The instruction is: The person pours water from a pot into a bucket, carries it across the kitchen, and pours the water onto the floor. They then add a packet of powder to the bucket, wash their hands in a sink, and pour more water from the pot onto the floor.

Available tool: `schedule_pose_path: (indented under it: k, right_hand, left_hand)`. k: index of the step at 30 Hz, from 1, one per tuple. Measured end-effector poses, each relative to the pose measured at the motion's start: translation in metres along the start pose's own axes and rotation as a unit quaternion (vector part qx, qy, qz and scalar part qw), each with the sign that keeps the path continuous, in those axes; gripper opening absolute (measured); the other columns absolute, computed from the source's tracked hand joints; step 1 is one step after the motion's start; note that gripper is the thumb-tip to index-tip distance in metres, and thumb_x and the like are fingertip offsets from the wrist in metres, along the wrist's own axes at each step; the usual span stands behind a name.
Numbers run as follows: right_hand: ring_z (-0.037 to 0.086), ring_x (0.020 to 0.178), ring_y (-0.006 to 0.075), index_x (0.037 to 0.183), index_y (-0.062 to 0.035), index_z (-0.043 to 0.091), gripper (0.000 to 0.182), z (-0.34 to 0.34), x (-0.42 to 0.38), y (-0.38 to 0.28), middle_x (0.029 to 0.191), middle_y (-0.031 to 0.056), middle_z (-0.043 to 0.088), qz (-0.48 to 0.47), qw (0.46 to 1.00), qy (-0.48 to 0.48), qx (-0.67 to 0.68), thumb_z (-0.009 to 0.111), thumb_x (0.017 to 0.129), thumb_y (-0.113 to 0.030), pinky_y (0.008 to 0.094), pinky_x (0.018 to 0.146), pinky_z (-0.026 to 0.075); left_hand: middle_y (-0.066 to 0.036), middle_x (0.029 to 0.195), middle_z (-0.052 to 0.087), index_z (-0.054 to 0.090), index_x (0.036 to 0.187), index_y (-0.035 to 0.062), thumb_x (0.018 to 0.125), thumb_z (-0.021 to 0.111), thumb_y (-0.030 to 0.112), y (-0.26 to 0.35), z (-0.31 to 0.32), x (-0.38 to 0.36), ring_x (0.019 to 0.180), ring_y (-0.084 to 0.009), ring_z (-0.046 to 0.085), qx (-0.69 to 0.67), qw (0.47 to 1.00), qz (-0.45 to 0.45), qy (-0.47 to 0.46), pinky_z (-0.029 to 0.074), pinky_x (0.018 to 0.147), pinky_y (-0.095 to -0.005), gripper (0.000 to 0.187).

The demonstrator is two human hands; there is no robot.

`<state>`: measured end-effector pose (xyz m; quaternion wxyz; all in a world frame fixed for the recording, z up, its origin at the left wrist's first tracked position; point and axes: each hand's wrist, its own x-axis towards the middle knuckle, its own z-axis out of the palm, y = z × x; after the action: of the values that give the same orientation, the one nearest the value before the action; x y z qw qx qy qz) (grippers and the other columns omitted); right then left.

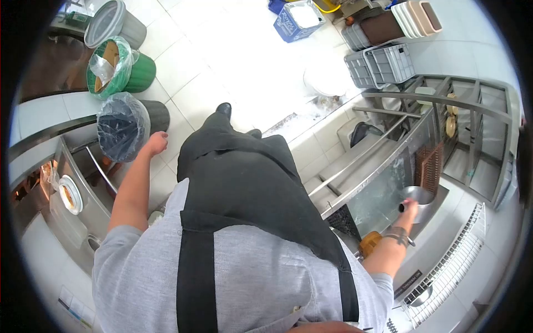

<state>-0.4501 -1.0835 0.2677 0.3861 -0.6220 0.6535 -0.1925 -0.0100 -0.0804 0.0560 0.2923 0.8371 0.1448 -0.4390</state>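
Note:
Over the sink counter on the right, my right hand [410, 207] is wrapped round the handle of a metal pot [423, 200]. The handle's dark round end shows beside my fingers. Behind the pot stands a brown slotted rack [428, 169]. An amber-coloured container [370, 243] lies near my right forearm. My left hand [156, 143] hangs at my side with its fingers curled in, and nothing shows in it. Closest to it is a grey bin [158, 115] lined with a clear bag.
A green bin [141, 73] and a grey lidded bin [133, 32] line the left wall. On the left counter sits a white plate [70, 194]. Grey crates [388, 62] and a blue box [291, 25] stand ahead. A white wire shelf [449, 261] hangs at right.

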Motion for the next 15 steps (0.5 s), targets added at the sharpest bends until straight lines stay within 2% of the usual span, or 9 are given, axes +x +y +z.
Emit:
schedule_pose_path:
  k: [1, 3, 4, 6, 7, 9, 11, 13, 15]
  right_hand:
    - [0.060, 0.066, 0.0251, 0.089, 0.0004, 0.058, 0.021, 0.035, -0.043, 0.021, 0.079, 0.0129, 0.060, 0.074, 0.995, 0.020, 0.061, 0.046, 0.091, -0.016, 0.0399, 0.062, 0.055]
    - [0.060, 0.070, 0.0251, 0.095, -0.0001, 0.056, 0.020, 0.061, -0.039, 0.097, 0.081, 0.0120, 0.059, 0.196, 0.940, -0.002, 0.279, 0.047, 0.090, -0.017, 0.0379, 0.061, 0.056]
    - [0.060, 0.070, 0.0251, 0.095, -0.0001, 0.056, 0.020, 0.071, -0.050, 0.102, 0.081, 0.0120, 0.059, 0.206, 0.937, 0.002, 0.284, 0.047, 0.090, -0.017, 0.0379, 0.061, 0.056]
    - [0.059, 0.069, 0.0243, 0.107, 0.0000, 0.053, 0.026, 0.099, -0.078, 0.091, 0.086, 0.0117, 0.059, 0.336, 0.884, 0.103, 0.308, 0.050, 0.087, -0.017, 0.0360, 0.059, 0.056]
    - [0.059, 0.069, 0.0243, 0.107, 0.0000, 0.053, 0.026, 0.106, -0.086, 0.079, 0.086, 0.0117, 0.059, 0.345, 0.880, 0.108, 0.308, 0.050, 0.087, -0.017, 0.0360, 0.059, 0.056]
    - [0.060, 0.070, 0.0266, 0.117, 0.0008, 0.048, 0.037, 0.114, -0.099, 0.054, 0.089, 0.0121, 0.059, 0.345, 0.841, 0.182, 0.374, 0.053, 0.083, -0.013, 0.0401, 0.057, 0.054]
    - [0.058, 0.066, 0.0298, 0.104, -0.0007, 0.059, 0.029, 0.127, -0.097, 0.028, 0.080, 0.0120, 0.061, 0.261, 0.890, 0.315, 0.204, 0.056, 0.083, -0.020, 0.0428, 0.057, 0.048]
    - [0.057, 0.072, 0.0304, 0.102, 0.0012, 0.060, 0.030, 0.143, -0.083, 0.011, 0.090, 0.0131, 0.064, 0.049, 0.926, 0.366, -0.076, 0.056, 0.085, -0.024, 0.0466, 0.066, 0.048]
    - [0.057, 0.076, 0.0275, 0.097, 0.0018, 0.062, 0.028, 0.202, -0.099, -0.035, 0.096, 0.0127, 0.064, -0.207, 0.849, 0.390, -0.289, 0.056, 0.089, -0.025, 0.0432, 0.070, 0.050]
  left_hand:
    - [-0.022, 0.101, 0.067, 0.061, 0.118, -0.0065, 0.073, 0.054, -0.002, -0.003, -0.007, -0.001, 0.078, -0.0272, 0.068, 0.010, 1.000, -0.002, 0.004, 0.053, 0.070, -0.0365, 0.046]
    - [-0.022, 0.105, 0.068, 0.062, 0.118, -0.0064, 0.074, 0.055, -0.001, -0.010, -0.019, 0.004, 0.082, -0.0285, 0.068, 0.067, 0.998, 0.014, -0.006, 0.053, 0.073, -0.0372, 0.045]
    - [-0.022, 0.107, 0.068, 0.061, 0.119, -0.0062, 0.075, 0.055, 0.001, -0.029, -0.025, 0.021, 0.086, -0.0289, 0.069, 0.120, 0.991, 0.053, -0.012, 0.053, 0.076, -0.0372, 0.044]
    - [-0.022, 0.107, 0.068, 0.061, 0.119, -0.0060, 0.076, 0.056, 0.001, -0.004, -0.037, 0.009, 0.087, -0.0285, 0.069, 0.101, 0.995, 0.019, -0.014, 0.053, 0.077, -0.0369, 0.044]
    - [-0.022, 0.108, 0.068, 0.061, 0.119, -0.0058, 0.076, 0.056, 0.002, 0.010, -0.042, 0.004, 0.088, -0.0281, 0.069, 0.068, 0.997, -0.017, -0.016, 0.053, 0.078, -0.0367, 0.044]
    - [-0.021, 0.108, 0.068, 0.061, 0.119, -0.0058, 0.077, 0.056, 0.001, 0.017, -0.049, 0.017, 0.087, -0.0277, 0.069, 0.086, 0.996, -0.011, -0.023, 0.054, 0.077, -0.0363, 0.043]
    - [-0.020, 0.108, 0.068, 0.060, 0.119, -0.0058, 0.078, 0.056, 0.002, 0.022, -0.050, 0.044, 0.083, -0.0271, 0.069, 0.080, 0.995, -0.020, -0.048, 0.054, 0.075, -0.0357, 0.043]
    - [-0.020, 0.106, 0.068, 0.060, 0.120, -0.0060, 0.078, 0.056, 0.003, 0.029, -0.047, 0.073, 0.082, -0.0268, 0.069, 0.070, 0.995, -0.024, -0.066, 0.053, 0.074, -0.0354, 0.042]
    - [-0.019, 0.102, 0.070, 0.060, 0.119, -0.0066, 0.080, 0.055, 0.005, 0.051, -0.046, 0.098, 0.079, -0.0256, 0.069, 0.066, 0.993, -0.031, -0.094, 0.053, 0.072, -0.0351, 0.041]
